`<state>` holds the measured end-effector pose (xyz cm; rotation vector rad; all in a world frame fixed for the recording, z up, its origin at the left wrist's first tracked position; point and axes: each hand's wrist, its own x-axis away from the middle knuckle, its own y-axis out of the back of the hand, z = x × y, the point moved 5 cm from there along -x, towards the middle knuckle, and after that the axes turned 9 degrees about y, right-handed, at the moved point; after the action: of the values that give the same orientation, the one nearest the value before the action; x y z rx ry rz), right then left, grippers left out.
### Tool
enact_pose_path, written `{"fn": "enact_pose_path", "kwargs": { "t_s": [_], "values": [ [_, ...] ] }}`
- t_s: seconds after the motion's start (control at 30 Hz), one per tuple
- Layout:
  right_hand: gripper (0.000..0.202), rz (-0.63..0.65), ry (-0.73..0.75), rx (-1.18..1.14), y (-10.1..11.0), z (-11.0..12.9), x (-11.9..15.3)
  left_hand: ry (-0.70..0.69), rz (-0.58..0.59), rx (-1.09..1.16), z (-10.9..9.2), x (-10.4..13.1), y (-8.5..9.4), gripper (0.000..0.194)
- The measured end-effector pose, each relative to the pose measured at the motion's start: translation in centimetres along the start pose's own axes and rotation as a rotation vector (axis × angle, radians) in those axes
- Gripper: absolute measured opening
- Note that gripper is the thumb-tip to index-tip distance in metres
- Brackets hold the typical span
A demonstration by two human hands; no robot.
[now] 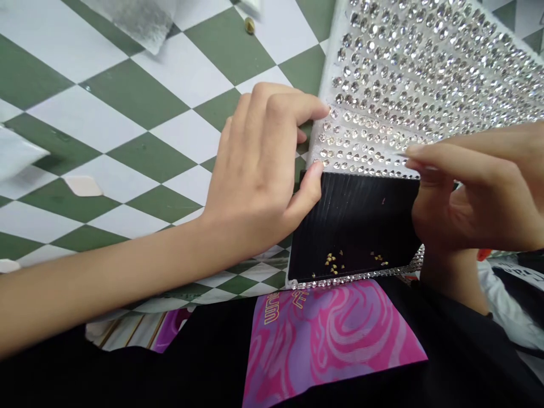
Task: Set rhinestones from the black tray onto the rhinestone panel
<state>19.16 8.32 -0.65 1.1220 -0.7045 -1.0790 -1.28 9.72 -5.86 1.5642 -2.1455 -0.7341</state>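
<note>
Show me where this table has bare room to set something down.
The checkered table is bare between the left hand, pale piece and plastic bag; also between the gold bead and gem rows. Crowded: those gem rows.

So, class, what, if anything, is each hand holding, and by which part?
The right hand seems to pinch a slim item behind its tip; its identity is unclear. The left hand touches the rhinestone-studded panel along its edge.

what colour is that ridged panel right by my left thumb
The ridged panel is black; it shows best in the head view.
</note>
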Motion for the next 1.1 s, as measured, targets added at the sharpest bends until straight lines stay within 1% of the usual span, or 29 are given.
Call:
{"fn": "enact_pose_path", "kwargs": {
  "t_s": [0.1,0.17,0.23,0.27,0.37,0.4,0.47,0.5,0.53,0.6,0.63,0.67,0.73,0.8,0.83,0.97,1.1],
  "values": [
    [0.037,0.004,-0.009,-0.009,0.4,0.1,0.1,0.022,0.001,0.018,-0.2,0.0,0.3,0.031],
    [0.037,-0.005,-0.017,-0.007,0.4,0.4,0.2,0.041,0.049,0.019,-0.2,-0.1,0.2,0.032],
    [0.038,-0.049,-0.037,-0.001,0.4,0.8,0.3,0.042,0.076,0.018,-0.2,0.0,0.1,0.032],
    [0.039,-0.081,-0.047,-0.005,0.4,0.9,0.3,0.034,0.065,0.017,-0.2,0.0,0.1,0.032],
    [0.039,-0.175,-0.062,-0.059,0.5,1.1,0.3,-0.005,-0.017,0.021,-0.2,0.1,0.3,0.032],
    [0.037,-0.198,-0.061,-0.086,0.6,1.0,0.3,-0.006,-0.019,0.021,-0.2,0.1,0.3,0.032],
    [0.03,-0.211,-0.064,-0.123,1.0,0.5,0.1,0.013,0.029,0.014,-0.2,0.1,0.1,0.031],
    [0.026,-0.177,-0.053,-0.137,1.0,0.2,-0.1,0.02,0.04,0.012,-0.1,0.1,0.1,0.031],
    [0.022,-0.11,-0.032,-0.152,1.0,-0.1,-0.4,0.023,0.04,0.012,-0.2,0.1,0.1,0.031],
    [0.019,0.075,0.033,-0.182,0.6,-0.3,-0.8,0.013,0.006,0.017,-0.2,0.1,0.1,0.032],
    [0.018,0.142,0.067,-0.193,0.5,-0.3,-0.9,0.004,-0.021,0.022,-0.2,0.1,0.2,0.032],
    [0.017,0.151,0.081,-0.189,0.5,-0.2,-1.0,-0.001,-0.034,0.026,-0.2,0.1,0.2,0.033],
    [0.013,0.067,0.077,-0.157,0.7,0.3,-1.1,-0.004,-0.036,0.031,-0.1,0.1,0.0,0.033],
    [0.014,-0.058,0.081,-0.109,1.0,1.2,-1.1,-0.002,-0.034,0.034,-0.1,0.1,0.0,0.033],
    [0.015,-0.09,0.103,-0.089,1.0,1.7,-1.0,0.002,-0.034,0.034,-0.1,0.1,0.1,0.033],
    [0.014,-0.143,0.204,-0.077,0.7,2.9,-0.9,0.027,-0.005,0.021,-0.1,0.1,0.1,0.034],
    [0.018,-0.224,0.231,-0.109,0.5,2.6,-0.9,0.002,-0.039,0.034,-0.2,0.1,0.2,0.036]
  ]
}}
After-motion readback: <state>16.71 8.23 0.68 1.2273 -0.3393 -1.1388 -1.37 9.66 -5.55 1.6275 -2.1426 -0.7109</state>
